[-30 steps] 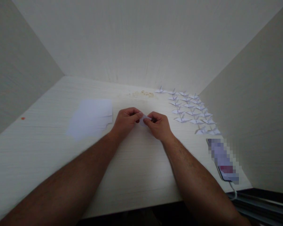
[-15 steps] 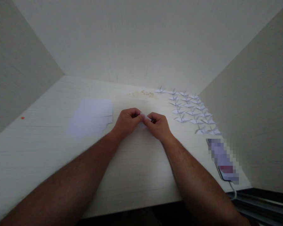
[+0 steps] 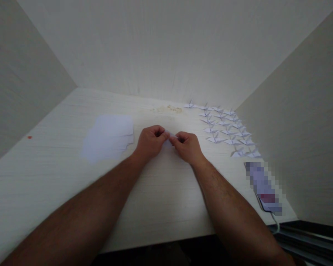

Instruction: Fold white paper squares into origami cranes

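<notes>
One small piece of white paper (image 3: 167, 142) is held over the middle of the tabletop (image 3: 158, 207), between the left hand (image 3: 153, 140) and the right hand (image 3: 186, 145). By each hand a narrow grip is kept on it, thumb against fingers. Much of it is hidden by the fingers, and whether the tabletop is touched by it cannot be told. Toward the left edge, near the left hand, white sheets (image 3: 111, 133) are piled unevenly. Toward the far right corner, white paper cranes (image 3: 222, 122) are set in rows beside the right edge. A phone (image 3: 262, 184) is laid by the near right corner, with a pale cable (image 3: 277, 224) attached. The tabletop is marked by a brownish stain (image 3: 174, 109) near the far edge.
</notes>
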Demonstrator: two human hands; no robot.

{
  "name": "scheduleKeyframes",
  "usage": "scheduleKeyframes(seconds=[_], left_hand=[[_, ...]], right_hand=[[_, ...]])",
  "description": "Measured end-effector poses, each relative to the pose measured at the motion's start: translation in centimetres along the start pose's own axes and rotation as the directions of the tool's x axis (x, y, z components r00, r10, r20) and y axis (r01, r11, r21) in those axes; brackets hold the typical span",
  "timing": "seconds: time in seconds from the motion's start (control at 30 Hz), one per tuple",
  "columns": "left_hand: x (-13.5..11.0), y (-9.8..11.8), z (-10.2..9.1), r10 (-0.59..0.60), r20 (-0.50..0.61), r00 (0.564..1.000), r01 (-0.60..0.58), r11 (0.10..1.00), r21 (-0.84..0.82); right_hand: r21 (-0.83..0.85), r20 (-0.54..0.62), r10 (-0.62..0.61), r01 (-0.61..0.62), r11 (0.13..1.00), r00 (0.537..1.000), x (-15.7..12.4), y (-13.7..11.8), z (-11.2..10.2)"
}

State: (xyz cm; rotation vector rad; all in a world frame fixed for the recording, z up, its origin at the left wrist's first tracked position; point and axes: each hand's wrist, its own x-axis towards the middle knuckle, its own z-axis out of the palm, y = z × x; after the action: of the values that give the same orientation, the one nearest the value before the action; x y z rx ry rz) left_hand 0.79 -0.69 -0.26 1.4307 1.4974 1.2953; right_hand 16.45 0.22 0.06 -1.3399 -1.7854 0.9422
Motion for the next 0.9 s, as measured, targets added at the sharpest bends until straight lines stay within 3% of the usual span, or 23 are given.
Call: scheduleKeyframes(seconds=[0.3, 0.57, 0.77, 0.9], left_hand=[[-0.2, 0.4, -0.1, -0.005, -0.009, 1.0, 0.004, 0.998, -0.056], [0.2, -0.1, 0.0, 0.08, 0.016, 0.997, -0.076, 0.982, -0.174], [-0.2, 0.7, -0.2, -0.035, 0.138, 0.99, 0.087, 0.914, -0.396], [0.0, 0.5, -0.2, -0.075, 0.101, 0.992, 0.112, 0.89, -0.442]], right_hand=[[0.011, -0.039, 0.009, -0.009, 1.0, 0.999, 0.2, -0.2, -0.1], [0.24, -0.181, -0.026, 0.069, 0.968, 0.983, -0.2, 0.1, 0.3], [0.202, -0.27, -0.133, 0.191, 0.961, 0.954, -0.1, 1.0, 0.6], [0.116, -0.24, -0.236, 0.269, 0.956, 0.942, -0.1, 1.4, 0.5]])
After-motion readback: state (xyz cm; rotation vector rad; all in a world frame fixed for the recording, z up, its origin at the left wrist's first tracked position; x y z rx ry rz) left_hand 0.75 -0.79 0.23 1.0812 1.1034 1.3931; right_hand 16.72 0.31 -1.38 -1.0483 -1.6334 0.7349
